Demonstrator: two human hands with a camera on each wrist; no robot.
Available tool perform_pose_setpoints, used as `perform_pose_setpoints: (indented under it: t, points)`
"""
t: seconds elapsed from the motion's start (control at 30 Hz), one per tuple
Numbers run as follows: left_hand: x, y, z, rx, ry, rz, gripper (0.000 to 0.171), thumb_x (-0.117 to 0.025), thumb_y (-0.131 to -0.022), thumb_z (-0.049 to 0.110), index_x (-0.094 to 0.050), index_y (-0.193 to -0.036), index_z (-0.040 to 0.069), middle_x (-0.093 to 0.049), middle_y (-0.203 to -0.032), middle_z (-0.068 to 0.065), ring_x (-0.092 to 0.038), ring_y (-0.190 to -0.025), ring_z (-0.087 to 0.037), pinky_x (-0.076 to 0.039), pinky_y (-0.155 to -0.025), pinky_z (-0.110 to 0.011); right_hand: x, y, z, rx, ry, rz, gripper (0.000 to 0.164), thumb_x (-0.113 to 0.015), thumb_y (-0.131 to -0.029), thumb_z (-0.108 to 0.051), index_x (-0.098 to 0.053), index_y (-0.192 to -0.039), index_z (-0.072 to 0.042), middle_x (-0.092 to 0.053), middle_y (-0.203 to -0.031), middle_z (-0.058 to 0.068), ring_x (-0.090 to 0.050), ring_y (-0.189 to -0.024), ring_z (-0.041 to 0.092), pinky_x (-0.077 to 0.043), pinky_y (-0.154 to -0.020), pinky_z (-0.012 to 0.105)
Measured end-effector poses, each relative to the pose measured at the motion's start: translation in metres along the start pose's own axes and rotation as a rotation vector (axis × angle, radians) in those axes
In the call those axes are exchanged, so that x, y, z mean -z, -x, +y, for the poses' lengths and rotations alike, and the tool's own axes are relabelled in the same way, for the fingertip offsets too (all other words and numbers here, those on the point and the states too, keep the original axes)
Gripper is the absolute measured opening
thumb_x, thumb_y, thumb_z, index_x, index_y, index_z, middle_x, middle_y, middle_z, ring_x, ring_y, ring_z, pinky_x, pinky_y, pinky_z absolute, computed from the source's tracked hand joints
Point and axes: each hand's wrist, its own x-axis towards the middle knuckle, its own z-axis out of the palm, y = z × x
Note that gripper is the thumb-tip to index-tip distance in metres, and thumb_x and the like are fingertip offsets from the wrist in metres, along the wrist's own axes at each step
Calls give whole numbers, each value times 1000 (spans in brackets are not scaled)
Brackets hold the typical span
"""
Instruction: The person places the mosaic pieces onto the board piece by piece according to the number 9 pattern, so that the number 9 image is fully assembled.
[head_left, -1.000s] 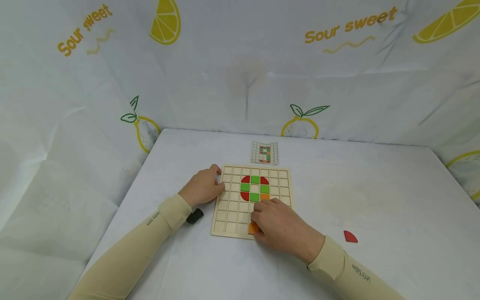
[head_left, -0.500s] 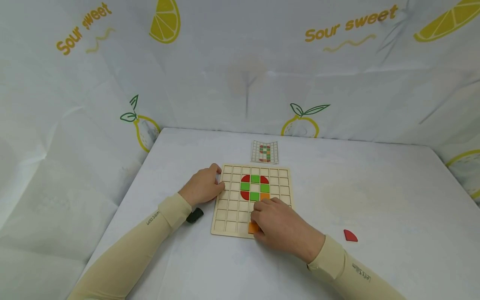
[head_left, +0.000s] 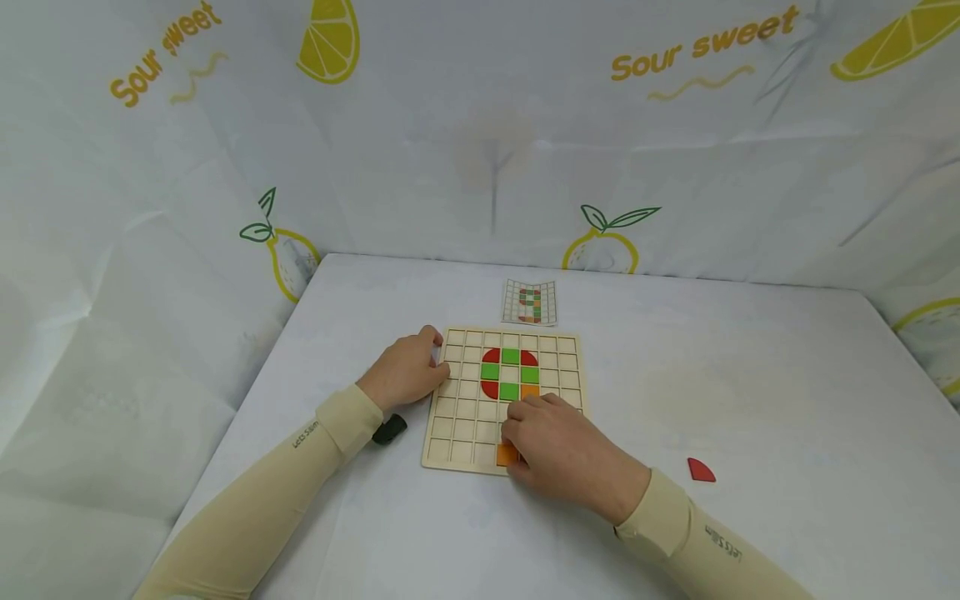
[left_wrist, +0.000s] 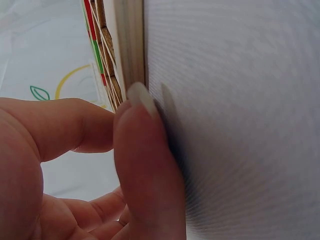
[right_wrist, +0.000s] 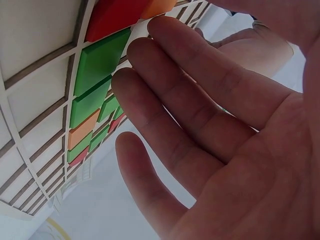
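A wooden grid board [head_left: 465,410] lies on the white table. Against its left edge rest the thumb and fingertips of my left hand [head_left: 402,371]; in the left wrist view the thumb [left_wrist: 145,155] touches the board's side close to the cloth. My right hand [head_left: 566,446] lies over the lower right of the board, hiding several cells. The right wrist view shows its fingers extended, fingertips close by the green tiles [right_wrist: 100,65] and a red quarter-round tile [right_wrist: 110,17]. An orange tile [head_left: 507,455] sits in the bottom row beside my right hand. Further up, red, green and orange tiles form a ring.
A creased pattern card [head_left: 529,302] with a coloured grid stands behind the board. One loose red quarter-round tile [head_left: 701,470] lies right of my right hand. A small black object [head_left: 390,429] is beside my left sleeve. White fabric with fruit prints [head_left: 450,133] hangs behind the table.
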Motion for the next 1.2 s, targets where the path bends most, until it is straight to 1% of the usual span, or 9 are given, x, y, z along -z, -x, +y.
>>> perform_pose_setpoints:
  t: [0.2,0.37,0.47,0.53,0.63,0.77,0.97,1.03,1.2]
  points:
    - [-1,-1,-1,4,-5,2,45,-61,-103,24,-54,-142,3,-68,-95,-6,-61,-76,-19,-48,-70,-30,1,1,2,3,-14,0,12,-84,-86,-20,-72,-83,-18,-55,-80,-9,-49,-81,13,-48,-85,37]
    - [-4,-2,-1,18,-7,-1,46,-61,-103,24,-54,-143,3,-67,-95,-6,-61,-77,-19,-48,-70,-30,8,8,10,-36,-47,-13,12,-86,-88,-24,-75,-88,-17,-57,-82,-10,-52,-83,13,-52,-91,40]
    - [-6,-1,-2,27,-14,-1,46,-61,-103,24,-53,-143,2,-68,-95,-6,-61,-77,-19,-47,-69,-30,12,18,17,-64,-47,-10,11,-85,-89,-26,-78,-89,-18,-60,-84,-10,-55,-84,12,-54,-92,42]
    - [-6,-1,-2,26,-16,2,46,-61,-103,24,-53,-143,2,-68,-94,-6,-61,-75,-19,-47,-68,-30,14,30,25,-91,-40,-6,9,-84,-89,-26,-78,-88,-20,-63,-84,-11,-56,-84,11,-54,-90,41]
    - [-4,0,-1,16,-15,4,46,-61,-104,23,-53,-143,1,-68,-93,-6,-61,-73,-19,-47,-67,-29,14,54,39,-174,-34,-22,9,-85,-88,-28,-79,-89,-21,-65,-87,-12,-58,-86,10,-54,-89,40]
    - [-2,0,-1,21,-18,6,47,-62,-103,24,-52,-144,1,-68,-94,-7,-61,-74,-19,-48,-67,-30,13,90,57,-289,-22,-56,17,-89,-87,-34,-79,-93,-21,-67,-93,-11,-62,-90,12,-56,-91,45]
    - [0,0,-3,31,-19,6,49,-62,-104,27,-52,-145,3,-69,-99,-7,-62,-79,-20,-49,-71,-32,10,139,81,-414,-7,-70,18,-90,-86,-36,-78,-91,-22,-68,-94,-10,-64,-89,15,-58,-89,49]
    - [-1,0,-3,30,-13,3,49,-62,-104,27,-52,-146,3,-69,-100,-8,-62,-78,-20,-49,-70,-31,9,152,86,-449,0,-75,19,-89,-86,-36,-78,-92,-22,-68,-94,-10,-64,-89,16,-58,-87,48]
    - [-5,-2,-2,23,3,-6,49,-63,-103,26,-52,-145,2,-68,-98,-8,-62,-76,-20,-49,-68,-31,1,180,96,-490,-5,-47,19,-90,-85,-33,-78,-94,-20,-68,-95,-11,-65,-87,17,-59,-84,47]
